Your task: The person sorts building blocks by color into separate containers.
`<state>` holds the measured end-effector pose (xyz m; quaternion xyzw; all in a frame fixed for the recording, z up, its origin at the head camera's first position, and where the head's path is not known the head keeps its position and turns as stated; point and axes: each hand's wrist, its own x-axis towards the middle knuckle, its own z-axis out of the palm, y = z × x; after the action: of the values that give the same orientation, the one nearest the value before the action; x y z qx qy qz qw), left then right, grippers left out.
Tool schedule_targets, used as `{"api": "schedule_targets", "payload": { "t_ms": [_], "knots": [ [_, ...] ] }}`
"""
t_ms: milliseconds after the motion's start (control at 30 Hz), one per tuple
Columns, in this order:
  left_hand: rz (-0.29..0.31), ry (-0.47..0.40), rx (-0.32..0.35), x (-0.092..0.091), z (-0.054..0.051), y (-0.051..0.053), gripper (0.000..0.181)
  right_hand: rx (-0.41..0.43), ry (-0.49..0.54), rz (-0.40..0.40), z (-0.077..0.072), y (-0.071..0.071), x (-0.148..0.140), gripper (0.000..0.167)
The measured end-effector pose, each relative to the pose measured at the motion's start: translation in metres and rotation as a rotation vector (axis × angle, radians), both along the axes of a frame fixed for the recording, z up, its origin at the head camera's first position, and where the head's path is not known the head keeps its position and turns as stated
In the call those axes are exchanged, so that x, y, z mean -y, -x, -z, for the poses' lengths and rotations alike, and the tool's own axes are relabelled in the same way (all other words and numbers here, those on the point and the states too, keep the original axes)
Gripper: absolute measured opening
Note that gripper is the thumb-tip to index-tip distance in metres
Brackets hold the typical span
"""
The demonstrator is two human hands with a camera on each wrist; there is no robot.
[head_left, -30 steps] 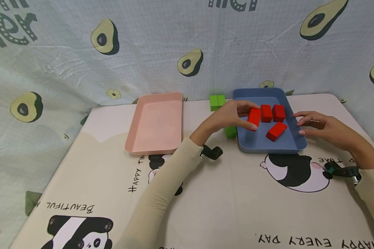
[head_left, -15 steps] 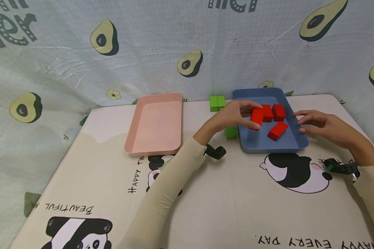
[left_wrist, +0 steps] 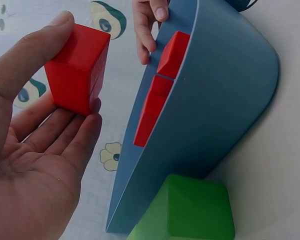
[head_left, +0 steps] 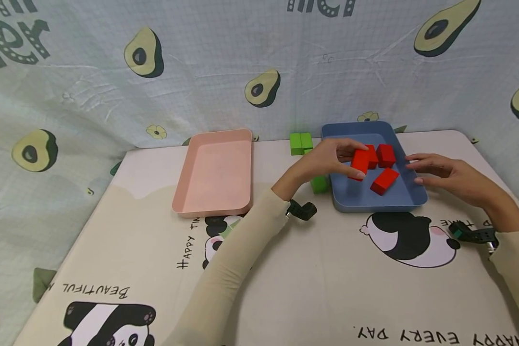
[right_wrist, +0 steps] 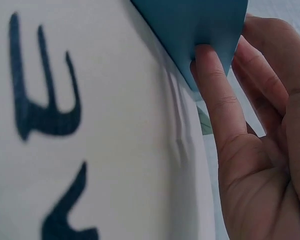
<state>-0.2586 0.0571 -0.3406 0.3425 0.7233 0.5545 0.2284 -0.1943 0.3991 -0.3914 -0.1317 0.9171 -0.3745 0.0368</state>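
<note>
In the head view the left hand pinches a red block above the left part of the blue tray. The left wrist view shows that red block between thumb and fingertips, clear of the tray wall. Several other red blocks lie in the tray, one tilted near its middle and another toward the back right. The right hand is at the tray's right side, fingers extended; in the right wrist view a fingertip touches the tray's outer wall.
Green blocks stand left of the blue tray, one close against its side and partly behind the left hand. A pink tray lies further left on the patterned table cover. A patterned cloth hangs behind.
The left hand has moved slightly right with its red block, which now overlaps the red block behind it in the head view. The right hand has barely moved.
</note>
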Motion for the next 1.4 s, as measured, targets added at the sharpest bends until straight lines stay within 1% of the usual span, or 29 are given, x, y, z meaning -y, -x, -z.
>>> {"api": "schedule_targets", "payload": {
  "t_ms": [200,267,400,633,800,1067,1400],
  "knots": [
    [0.012,0.012,-0.016,-0.002,-0.001,0.0,0.06,-0.008,-0.035,0.009,-0.002,-0.002,0.001,0.043],
    [0.017,0.014,-0.028,-0.003,-0.001,0.001,0.06,-0.001,-0.032,0.009,-0.003,-0.002,0.001,0.044],
    [0.024,0.023,-0.027,-0.004,-0.001,0.001,0.061,0.013,-0.021,0.007,-0.003,-0.004,0.001,0.044],
    [0.013,0.046,-0.022,-0.006,0.0,0.0,0.061,0.015,-0.019,0.003,-0.002,-0.004,0.001,0.045],
    [0.012,0.047,-0.014,-0.007,-0.001,0.0,0.06,0.015,-0.011,-0.004,-0.001,-0.003,-0.001,0.044],
    [0.005,0.087,-0.047,-0.009,-0.002,0.001,0.061,0.002,-0.003,-0.016,-0.003,-0.004,0.002,0.043],
    [-0.008,0.108,-0.05,-0.015,0.0,0.004,0.06,0.007,0.001,-0.022,-0.002,-0.003,0.001,0.043]
  ]
}}
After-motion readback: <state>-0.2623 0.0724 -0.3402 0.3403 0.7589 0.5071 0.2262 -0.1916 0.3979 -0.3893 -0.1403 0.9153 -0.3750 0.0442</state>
